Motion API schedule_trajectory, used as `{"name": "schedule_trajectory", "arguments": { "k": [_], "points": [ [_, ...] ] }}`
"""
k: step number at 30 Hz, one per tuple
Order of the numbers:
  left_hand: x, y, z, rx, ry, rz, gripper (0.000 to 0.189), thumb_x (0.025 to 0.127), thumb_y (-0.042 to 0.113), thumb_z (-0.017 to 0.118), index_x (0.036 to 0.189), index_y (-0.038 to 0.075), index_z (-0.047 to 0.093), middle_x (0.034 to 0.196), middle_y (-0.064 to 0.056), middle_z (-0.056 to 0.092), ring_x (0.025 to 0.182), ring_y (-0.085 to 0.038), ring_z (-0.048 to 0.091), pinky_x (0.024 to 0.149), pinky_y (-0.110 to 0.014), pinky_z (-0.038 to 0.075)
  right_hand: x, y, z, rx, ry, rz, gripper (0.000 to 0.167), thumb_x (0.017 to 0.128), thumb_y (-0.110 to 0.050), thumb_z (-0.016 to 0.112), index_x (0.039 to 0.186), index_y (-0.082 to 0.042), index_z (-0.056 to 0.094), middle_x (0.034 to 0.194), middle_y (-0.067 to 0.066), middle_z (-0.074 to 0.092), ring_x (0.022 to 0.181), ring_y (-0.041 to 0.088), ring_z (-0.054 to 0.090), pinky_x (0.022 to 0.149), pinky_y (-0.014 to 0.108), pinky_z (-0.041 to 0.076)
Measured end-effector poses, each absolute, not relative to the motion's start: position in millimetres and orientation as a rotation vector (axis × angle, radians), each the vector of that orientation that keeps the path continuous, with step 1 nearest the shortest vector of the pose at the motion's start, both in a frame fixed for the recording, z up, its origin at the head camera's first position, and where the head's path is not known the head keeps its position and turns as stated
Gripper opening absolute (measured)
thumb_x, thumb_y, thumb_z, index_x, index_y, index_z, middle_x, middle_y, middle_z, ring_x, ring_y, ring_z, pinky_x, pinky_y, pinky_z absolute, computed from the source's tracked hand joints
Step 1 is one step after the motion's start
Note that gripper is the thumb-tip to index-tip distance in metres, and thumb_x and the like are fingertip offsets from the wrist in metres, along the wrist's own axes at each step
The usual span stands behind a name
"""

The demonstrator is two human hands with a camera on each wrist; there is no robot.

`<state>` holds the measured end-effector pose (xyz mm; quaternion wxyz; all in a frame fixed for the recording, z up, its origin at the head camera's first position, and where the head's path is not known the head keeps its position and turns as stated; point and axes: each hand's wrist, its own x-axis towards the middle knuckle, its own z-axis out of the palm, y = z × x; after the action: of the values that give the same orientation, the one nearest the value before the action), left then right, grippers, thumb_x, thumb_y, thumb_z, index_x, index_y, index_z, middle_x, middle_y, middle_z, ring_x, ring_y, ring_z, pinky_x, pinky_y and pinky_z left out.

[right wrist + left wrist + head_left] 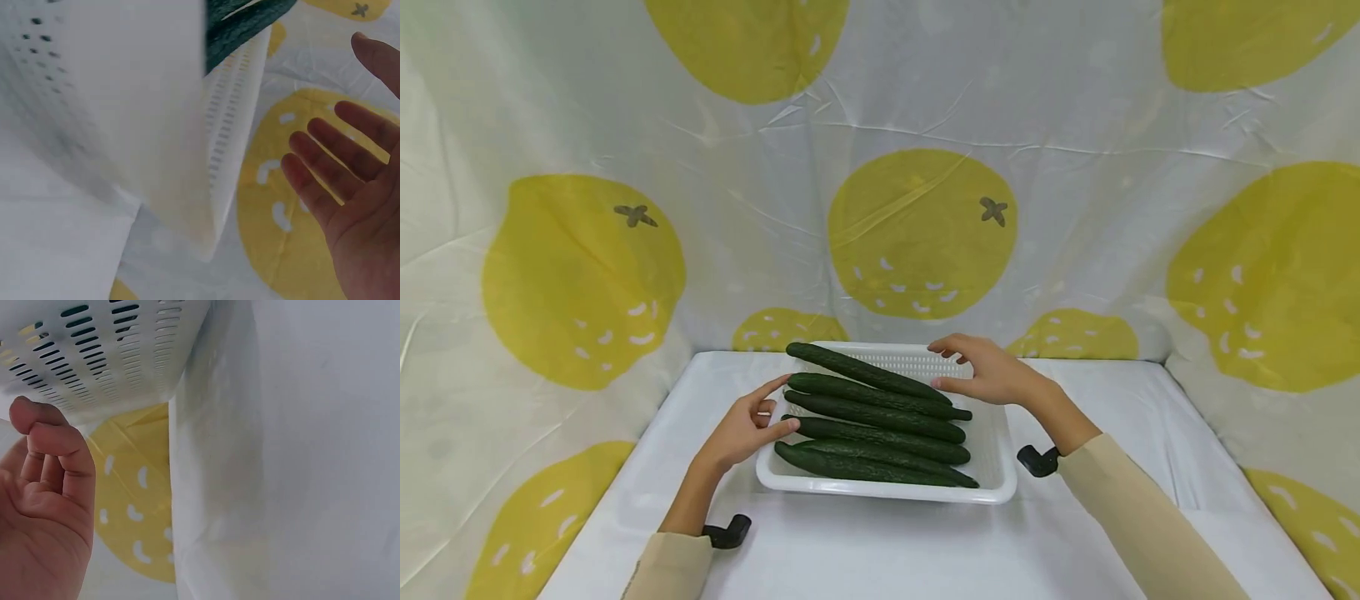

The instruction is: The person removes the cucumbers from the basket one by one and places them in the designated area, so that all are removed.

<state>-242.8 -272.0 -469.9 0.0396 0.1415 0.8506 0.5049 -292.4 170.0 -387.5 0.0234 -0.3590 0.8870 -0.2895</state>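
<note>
Several long dark green cucumbers lie side by side in a white plastic basket with slotted walls. The topmost one slants, its left end over the rim. My left hand is at the basket's left rim, thumb and index fingertips right at the cucumbers' ends. In the left wrist view its other fingers bend loosely below the basket wall. My right hand hovers over the basket's back right corner, its spread fingers holding nothing. The right wrist view shows it apart from the cucumbers.
A white cloth covers the table under the basket. Behind and at both sides hangs a pale curtain with large yellow lemon prints. A black wrist camera mount sits on the left wrist, another mount on the right.
</note>
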Motion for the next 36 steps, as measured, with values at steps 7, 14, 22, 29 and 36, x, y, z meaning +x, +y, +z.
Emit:
{"name": "schedule_trajectory", "arguments": {
  "k": [7, 14, 22, 29, 36],
  "points": [
    [-239.1, -271.7, -471.3, 0.343, 2.513, 1.666, 0.078, 0.091, 0.023, 0.079, 0.158, 0.03, 0.041, 0.077, -0.002, 0.044, 0.057, -0.007, 0.028, 0.058, -0.024, 0.039, -304.0, 141.4, -367.4, -1.191, 2.707, -0.862, 0.061, 0.098, -0.043, 0.067, 0.148, -0.011, 0.053, 0.146, 0.008, 0.058, 0.13, 0.033, 0.058, 0.105, 0.053, 0.049],
    [-241.2, -272.5, -474.1, 0.283, 2.49, 1.647, 0.081, 0.09, 0.025, 0.08, 0.159, 0.033, 0.038, 0.115, -0.016, 0.052, 0.068, -0.006, 0.042, 0.085, -0.036, 0.045, -320.2, 119.4, -383.2, -1.18, 2.667, -0.895, 0.057, 0.099, -0.038, 0.067, 0.145, -0.007, 0.055, 0.144, 0.013, 0.059, 0.127, 0.034, 0.061, 0.102, 0.05, 0.052],
    [-243.3, -270.3, -476.4, 0.299, 2.349, 1.757, 0.085, 0.09, 0.019, 0.079, 0.161, 0.033, 0.033, 0.076, 0.0, 0.048, 0.059, -0.008, 0.044, 0.077, -0.031, 0.047, -335.0, 100.4, -408.3, -1.09, 2.604, -1.009, 0.058, 0.1, -0.037, 0.065, 0.144, 0.0, 0.054, 0.141, 0.019, 0.06, 0.125, 0.036, 0.062, 0.103, 0.051, 0.051],
    [-245.1, -266.4, -481.7, 0.298, 2.205, 1.875, 0.087, 0.092, 0.014, 0.077, 0.163, 0.03, 0.029, 0.075, 0.0, 0.047, 0.058, -0.008, 0.049, 0.067, -0.027, 0.049, -337.9, 90.7, -426.9, -1.002, 2.583, -1.038, 0.053, 0.101, -0.032, 0.064, 0.142, 0.002, 0.056, 0.14, 0.02, 0.061, 0.125, 0.034, 0.063, 0.105, 0.048, 0.051],
    [-242.2, -265.1, -485.7, 0.306, 2.131, 1.963, 0.088, 0.092, 0.009, 0.076, 0.163, 0.026, 0.028, 0.08, -0.001, 0.055, 0.066, -0.008, 0.056, 0.07, -0.027, 0.053, -333.1, 78.7, -439.1, -0.921, 2.628, -0.93, 0.054, 0.103, -0.035, 0.061, 0.144, -0.001, 0.056, 0.139, 0.014, 0.064, 0.126, 0.031, 0.062, 0.106, 0.047, 0.049]
  ]
}}
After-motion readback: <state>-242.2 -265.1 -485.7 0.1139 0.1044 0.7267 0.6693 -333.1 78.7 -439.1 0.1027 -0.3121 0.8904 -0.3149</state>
